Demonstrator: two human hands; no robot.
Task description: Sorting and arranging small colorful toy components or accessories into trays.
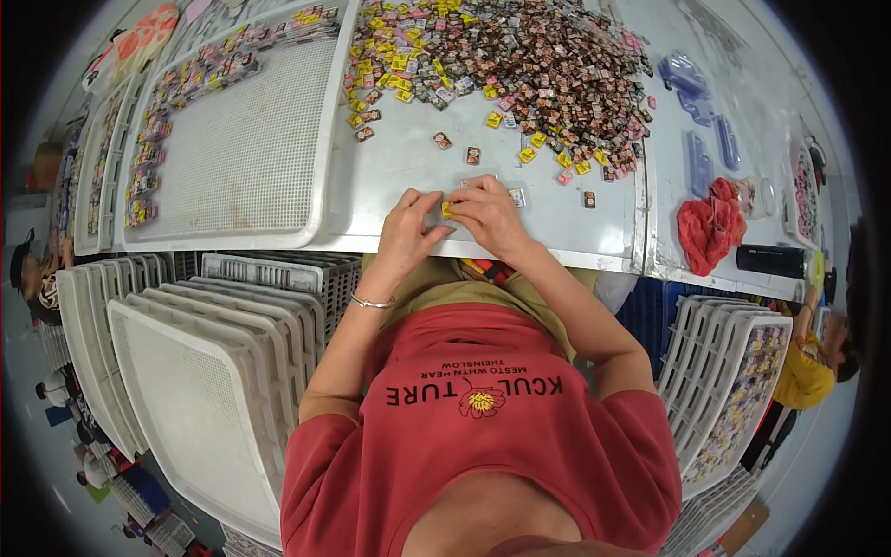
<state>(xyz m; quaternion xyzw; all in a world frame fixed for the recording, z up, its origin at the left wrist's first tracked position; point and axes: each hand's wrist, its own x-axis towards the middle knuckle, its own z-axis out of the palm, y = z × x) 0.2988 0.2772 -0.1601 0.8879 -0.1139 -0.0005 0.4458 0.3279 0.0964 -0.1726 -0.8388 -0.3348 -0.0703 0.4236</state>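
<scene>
Both my hands are close together over the table's near edge. My right hand (489, 218) pinches a small yellow piece (447, 211) between its fingertips. Facing it from the left is my left hand (406, 230), its thumb and forefinger apart with nothing visible between them. Beside my right fingers lies a small clear case (517, 197), partly covered by the hand. Beyond my hands spreads a large heap of small rectangular pieces (566, 84), mostly dark brown, with yellow, pink and grey ones. A few loose dark pieces (473, 155) lie between the heap and my hands.
On the left sits a white mesh tray (251, 148) with rows of packed pieces (144, 181) along two sides. To the right are a red cloth (710, 226), a black box-like object (770, 261) and clear bluish plastic parts (701, 162). Stacked trays (204, 390) stand below the table.
</scene>
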